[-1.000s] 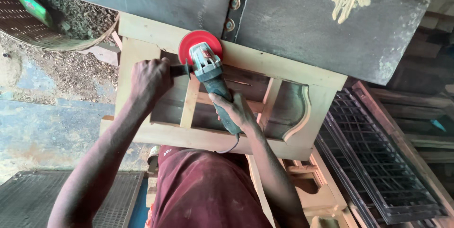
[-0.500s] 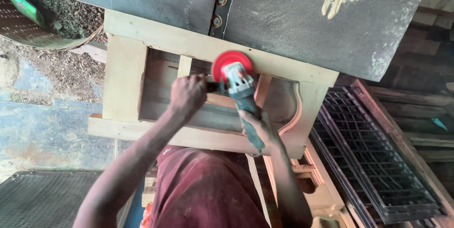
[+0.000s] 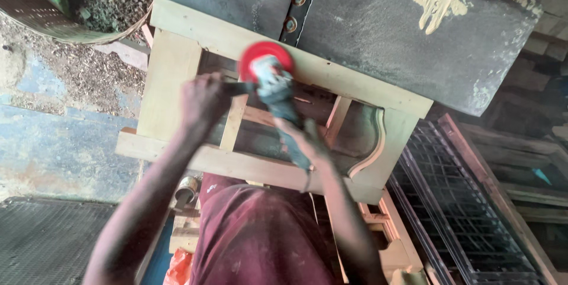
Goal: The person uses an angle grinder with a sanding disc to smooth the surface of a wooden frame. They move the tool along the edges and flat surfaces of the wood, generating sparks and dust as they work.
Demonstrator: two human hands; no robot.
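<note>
Left grip: the left hand [image 3: 202, 100] is closed tight around the dark side handle [image 3: 234, 88] that sticks out from the head of the tool.
Right grip: the right hand [image 3: 303, 138] is wrapped shut around the rear body of the teal and grey angle grinder [image 3: 278, 99], wrist towards the person.
Tool: the grinder's round red sanding disc [image 3: 265, 59] lies flat on the top rail of the pale unfinished wooden frame [image 3: 171, 75], near the left upright slat.
What has changed: half a second ago the disc sat further right along that rail; now it is back towards the left, much where it was a second ago. The picture is motion-blurred, so both hands seem to be sweeping the tool side to side along the same rail.
Frame: it has two upright slats and a curved cut-out at the right end.
Beyond the frame: a dark grey dusty board [image 3: 378, 31] with a bolted metal strip lies behind it.
Left: a woven basket [image 3: 35, 13] on a floor strewn with wood shavings.
Right: dark metal grilles [image 3: 473, 202] lean stacked.
Foreground: the person's maroon shirt [image 3: 254, 237].
</note>
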